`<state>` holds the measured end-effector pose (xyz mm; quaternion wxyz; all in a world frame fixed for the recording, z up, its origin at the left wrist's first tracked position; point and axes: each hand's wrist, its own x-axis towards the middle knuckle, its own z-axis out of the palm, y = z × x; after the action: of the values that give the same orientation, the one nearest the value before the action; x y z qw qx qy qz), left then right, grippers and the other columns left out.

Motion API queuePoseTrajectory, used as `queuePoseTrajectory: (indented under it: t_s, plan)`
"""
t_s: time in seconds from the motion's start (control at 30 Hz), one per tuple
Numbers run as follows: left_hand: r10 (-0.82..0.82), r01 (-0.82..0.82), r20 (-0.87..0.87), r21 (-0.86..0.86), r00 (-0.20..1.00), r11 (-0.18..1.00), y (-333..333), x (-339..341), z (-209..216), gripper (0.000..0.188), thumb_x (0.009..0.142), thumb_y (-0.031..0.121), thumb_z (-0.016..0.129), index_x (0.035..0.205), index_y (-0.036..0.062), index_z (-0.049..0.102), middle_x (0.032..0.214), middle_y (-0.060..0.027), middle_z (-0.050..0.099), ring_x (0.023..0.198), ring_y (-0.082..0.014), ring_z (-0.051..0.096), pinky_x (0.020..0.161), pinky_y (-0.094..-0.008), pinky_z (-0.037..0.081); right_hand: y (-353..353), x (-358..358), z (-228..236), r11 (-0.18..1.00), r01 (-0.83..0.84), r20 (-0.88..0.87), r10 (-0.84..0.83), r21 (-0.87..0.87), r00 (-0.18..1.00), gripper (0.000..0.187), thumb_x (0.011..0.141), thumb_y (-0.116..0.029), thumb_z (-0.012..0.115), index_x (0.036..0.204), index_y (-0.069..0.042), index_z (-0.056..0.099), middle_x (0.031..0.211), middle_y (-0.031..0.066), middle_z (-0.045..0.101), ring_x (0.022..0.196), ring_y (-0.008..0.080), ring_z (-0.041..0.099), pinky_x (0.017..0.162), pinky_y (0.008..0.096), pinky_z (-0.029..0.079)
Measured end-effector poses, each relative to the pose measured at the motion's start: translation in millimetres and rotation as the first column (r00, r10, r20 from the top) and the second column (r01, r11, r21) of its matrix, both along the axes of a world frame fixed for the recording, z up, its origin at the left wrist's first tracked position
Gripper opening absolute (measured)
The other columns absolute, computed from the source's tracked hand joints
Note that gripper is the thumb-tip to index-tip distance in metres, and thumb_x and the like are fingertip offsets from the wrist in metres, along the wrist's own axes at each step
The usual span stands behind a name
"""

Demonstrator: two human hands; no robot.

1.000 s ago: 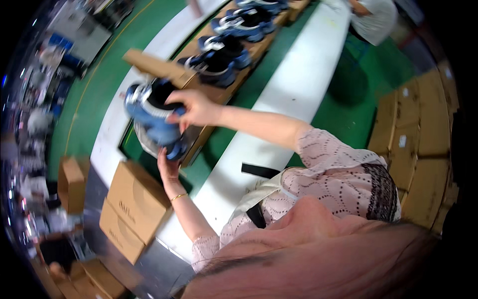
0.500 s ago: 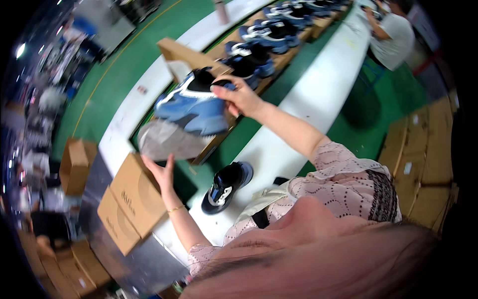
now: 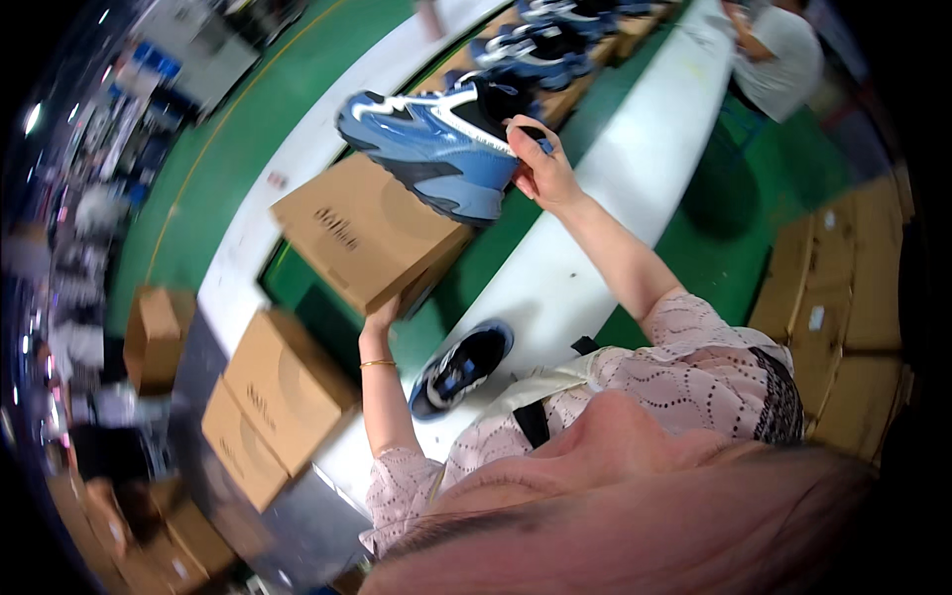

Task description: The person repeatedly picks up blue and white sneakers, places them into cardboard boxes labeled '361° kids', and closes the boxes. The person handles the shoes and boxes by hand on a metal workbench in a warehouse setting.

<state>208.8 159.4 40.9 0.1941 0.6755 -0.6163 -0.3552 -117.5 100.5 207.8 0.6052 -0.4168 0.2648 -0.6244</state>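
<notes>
My right hand (image 3: 540, 169) is closed on the heel end of a blue, white and black sneaker (image 3: 431, 159), holding it up with its toe pointing left. Below and behind the sneaker is a brown cardboard shoe box (image 3: 367, 233), its broad printed face turned up. My left hand (image 3: 385, 313) grips that box at its near edge, with the fingers mostly hidden by the cardboard. A second sneaker (image 3: 461, 369) lies on the white bench close to my body, touched by neither hand.
Two shut shoe boxes (image 3: 273, 397) sit on the grey table at left. Several more sneakers (image 3: 535, 55) line the far side of the white bench (image 3: 595, 188). Brown cartons (image 3: 833, 288) are stacked at right. A person in a white top (image 3: 783, 59) sits at upper right.
The box, which stood open with grey paper showing, now has its printed face up, and my left hand has moved right onto its edge. My right hand has moved the sneaker right and up.
</notes>
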Motion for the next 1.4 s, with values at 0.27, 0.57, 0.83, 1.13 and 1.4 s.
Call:
queuePoseTrajectory:
  t_s: [0.27, 0.57, 0.83, 1.13, 1.4]
  plan:
    - [0.553, -0.513, 0.071, -0.291, 0.83, 0.807, 192, 19, -2, 0.041, 0.082, 0.018, 0.059, 0.12, 0.0061, 0.052, 0.126, -0.018, 0.045, 0.119, -0.0309, 0.043, 0.1, -0.0359, 0.035, 2, 83, -37, 0.722, -0.337, -0.733, -0.338, -0.604, 0.59, 0.027, 0.076, -0.031, 0.069, 0.076, -0.005, 0.061, 0.074, 0.0071, 0.058, 0.065, 0.0268, 0.058, 0.055, 0.031, 0.045]
    - [0.792, -0.974, -0.61, 0.164, 0.022, 0.153, 258, 30, -30, 0.059, 0.086, 0.031, 0.059, 0.129, 0.0006, 0.033, 0.114, -0.0123, 0.049, 0.099, -0.0188, 0.053, 0.083, -0.0315, 0.045, 7, 139, -67, 0.683, -0.55, -0.869, -0.292, -0.481, 0.398, 0.025, 0.073, -0.025, 0.071, 0.087, -0.009, 0.059, 0.103, 0.0067, 0.053, 0.079, 0.0285, 0.058, 0.064, 0.0359, 0.046]
    - [0.546, -0.965, -0.796, 0.2, -0.261, -0.17, 213, 127, -24, 0.071, 0.08, 0.022, 0.069, 0.129, -0.0004, 0.023, 0.127, -0.0172, 0.04, 0.11, -0.0247, 0.048, 0.09, -0.0377, 0.044, 108, 69, -94, 0.311, -0.948, -0.97, -0.199, 0.071, -0.138, 0.041, 0.056, -0.031, 0.08, 0.089, -0.014, 0.062, 0.094, 0.0075, 0.049, 0.091, 0.0262, 0.052, 0.068, 0.0367, 0.048]
    - [0.685, -0.98, -0.72, -0.036, -0.109, -0.194, 112, 31, -61, 0.105, 0.08, 0.017, 0.068, 0.137, -0.0009, -0.018, 0.143, -0.0182, 0.016, 0.126, -0.0267, 0.03, 0.105, -0.0375, 0.028, 111, 20, -58, 0.489, -0.826, -0.952, -0.248, -0.281, 0.178, 0.029, 0.057, -0.019, 0.077, 0.077, -0.008, 0.059, 0.09, 0.0095, 0.053, 0.087, 0.0292, 0.052, 0.067, 0.0376, 0.045]
    - [0.478, -0.912, -0.855, 0.342, -0.201, 0.228, 90, -21, -74, 0.102, 0.082, 0.021, 0.067, 0.138, -0.0005, -0.015, 0.087, -0.0088, 0.054, 0.072, -0.0113, 0.054, 0.066, -0.022, 0.049, 59, -9, -52, 0.706, -0.228, -0.731, -0.573, -0.67, 0.371, 0.028, 0.065, -0.007, 0.075, 0.083, 0.001, 0.056, 0.087, 0.0139, 0.053, 0.08, 0.0312, 0.053, 0.07, 0.0328, 0.044]
